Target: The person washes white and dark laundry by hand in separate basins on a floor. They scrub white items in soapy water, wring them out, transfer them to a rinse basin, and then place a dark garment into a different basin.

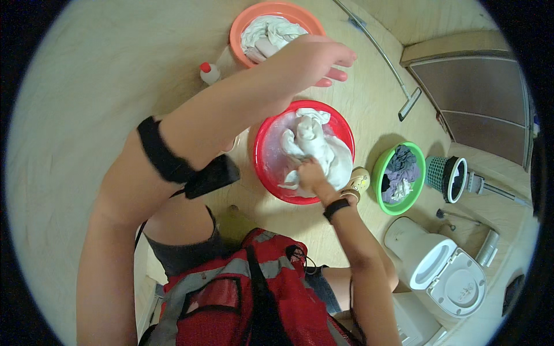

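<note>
A red basin (259,138) with cloudy, sudsy water stands on the floor in front of me. In it lies a bunched white cloth (323,147), wet and partly raised in folds. My right hand (311,175) is closed on the near part of this cloth, its fingers partly hidden against the fabric. Raised high over the far side of the basin, my left hand (326,59) has its fingers apart and holds nothing. Beyond it, an orange basin (235,37) contains more white cloth (271,34), partly covered by my left hand and forearm.
A white bottle with a red cap (209,73) stands left of the orange basin. To the right are a green basin (378,179) of dark and purple clothes, a mesh bin (437,167), a toilet (430,262) and a long-handled squeegee (410,104). A clog (359,180) touches the red basin's right side.
</note>
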